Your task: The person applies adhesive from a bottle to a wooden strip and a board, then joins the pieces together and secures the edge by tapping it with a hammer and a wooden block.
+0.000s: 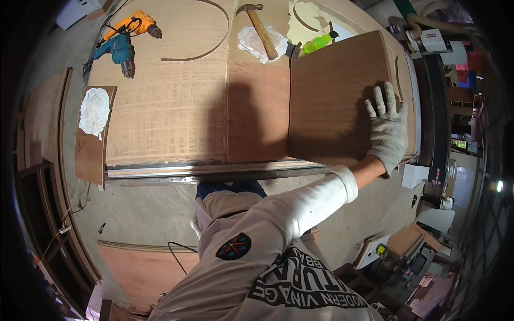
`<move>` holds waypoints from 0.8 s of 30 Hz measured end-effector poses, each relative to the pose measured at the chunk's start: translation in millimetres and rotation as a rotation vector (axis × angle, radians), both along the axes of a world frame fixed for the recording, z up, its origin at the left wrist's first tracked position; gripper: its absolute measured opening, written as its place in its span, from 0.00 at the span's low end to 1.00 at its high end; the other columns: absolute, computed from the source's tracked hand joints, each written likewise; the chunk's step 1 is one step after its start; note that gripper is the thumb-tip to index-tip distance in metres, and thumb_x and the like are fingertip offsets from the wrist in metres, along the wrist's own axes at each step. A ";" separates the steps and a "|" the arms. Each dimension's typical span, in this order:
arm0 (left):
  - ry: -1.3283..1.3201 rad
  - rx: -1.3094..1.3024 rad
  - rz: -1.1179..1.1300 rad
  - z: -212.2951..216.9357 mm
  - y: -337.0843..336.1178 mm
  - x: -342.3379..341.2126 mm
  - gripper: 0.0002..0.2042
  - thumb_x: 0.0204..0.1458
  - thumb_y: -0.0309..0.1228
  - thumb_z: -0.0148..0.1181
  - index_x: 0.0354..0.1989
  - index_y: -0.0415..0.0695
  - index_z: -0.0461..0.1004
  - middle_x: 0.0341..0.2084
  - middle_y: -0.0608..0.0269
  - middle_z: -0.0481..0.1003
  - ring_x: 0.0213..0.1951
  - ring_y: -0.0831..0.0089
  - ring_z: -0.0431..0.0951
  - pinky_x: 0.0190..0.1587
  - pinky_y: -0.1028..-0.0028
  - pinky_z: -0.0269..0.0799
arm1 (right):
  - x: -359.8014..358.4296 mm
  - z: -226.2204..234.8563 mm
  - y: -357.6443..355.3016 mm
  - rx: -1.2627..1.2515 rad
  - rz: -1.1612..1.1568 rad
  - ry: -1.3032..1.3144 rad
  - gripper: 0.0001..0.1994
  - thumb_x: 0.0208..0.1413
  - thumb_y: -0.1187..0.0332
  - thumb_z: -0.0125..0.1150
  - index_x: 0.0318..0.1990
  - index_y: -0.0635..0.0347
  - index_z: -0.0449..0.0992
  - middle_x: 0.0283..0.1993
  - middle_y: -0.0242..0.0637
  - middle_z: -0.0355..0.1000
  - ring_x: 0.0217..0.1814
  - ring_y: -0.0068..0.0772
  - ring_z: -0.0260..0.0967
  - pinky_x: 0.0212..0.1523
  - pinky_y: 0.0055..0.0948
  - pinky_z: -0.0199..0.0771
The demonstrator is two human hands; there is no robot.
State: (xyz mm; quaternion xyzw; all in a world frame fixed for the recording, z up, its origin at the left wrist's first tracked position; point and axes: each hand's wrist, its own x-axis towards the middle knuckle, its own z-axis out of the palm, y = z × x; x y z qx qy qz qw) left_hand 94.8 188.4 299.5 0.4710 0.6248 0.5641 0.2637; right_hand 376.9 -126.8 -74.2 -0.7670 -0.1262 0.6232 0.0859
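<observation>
My left hand (386, 128), in a pale knit glove, reaches across my body to the right. Its fingers lie spread and stretched on the right part of a brown wooden board (334, 91); the thumb is hard to make out. This board sits at an angle over the right end of a large wood panel (171, 107), with a reddish-brown section (246, 144) beside it. Just past the board's far edge lies a bright green bottle (318, 43). Nearby, a wooden-handled hammer (259, 32) rests on a crumpled white cloth (246, 41). No part of my right hand shows.
At the far left lie an orange drill (131, 25) and a teal drill (122, 55). A curved thin strip (227, 27) rests on the panel. Another white cloth (95, 111) covers part of a narrow board (89, 163). A metal rail (225, 175) runs along the near edge.
</observation>
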 end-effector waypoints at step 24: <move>0.030 0.134 0.226 -64.5 -102.6 -175.8 0.46 0.50 0.21 0.55 0.80 0.38 0.39 0.71 0.29 0.59 0.70 0.39 0.65 0.71 0.58 0.66 | -141.1 40.1 67.1 0.240 0.199 -0.090 0.15 0.68 0.61 0.57 0.56 0.59 0.74 0.28 0.34 0.72 0.21 0.28 0.70 0.21 0.30 0.73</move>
